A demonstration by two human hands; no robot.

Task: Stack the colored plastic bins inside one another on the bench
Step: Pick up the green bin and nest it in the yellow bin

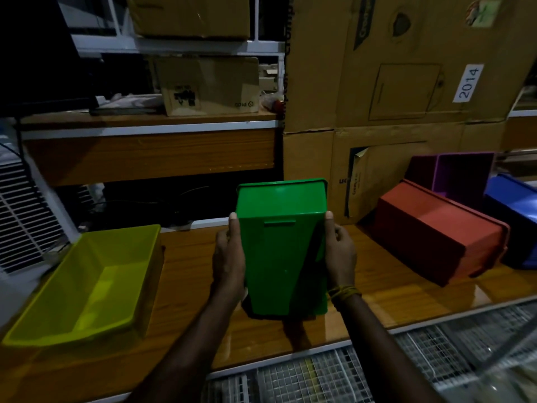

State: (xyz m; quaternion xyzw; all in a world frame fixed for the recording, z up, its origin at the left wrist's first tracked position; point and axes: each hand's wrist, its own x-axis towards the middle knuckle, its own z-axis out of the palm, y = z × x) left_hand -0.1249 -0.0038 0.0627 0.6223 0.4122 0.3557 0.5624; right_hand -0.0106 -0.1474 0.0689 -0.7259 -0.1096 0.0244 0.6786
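I hold a green bin (281, 245) above the middle of the wooden bench (377, 289), its underside turned toward me and its rim away. My left hand (229, 257) grips its left side and my right hand (340, 251) grips its right side. A yellow bin (87, 283) sits open side up on the bench at the left. At the right a red bin (441, 234) lies tipped over, bottom facing me. Behind it stand a purple bin (462, 173) on its side and a blue bin (514, 222) at the far right edge.
Large cardboard boxes (406, 82) are stacked behind the bench at the right. A wooden shelf (148, 152) with a small carton runs behind at the left. A white grille (26, 216) stands at the far left. Wire mesh (348, 373) lies below the bench's front edge.
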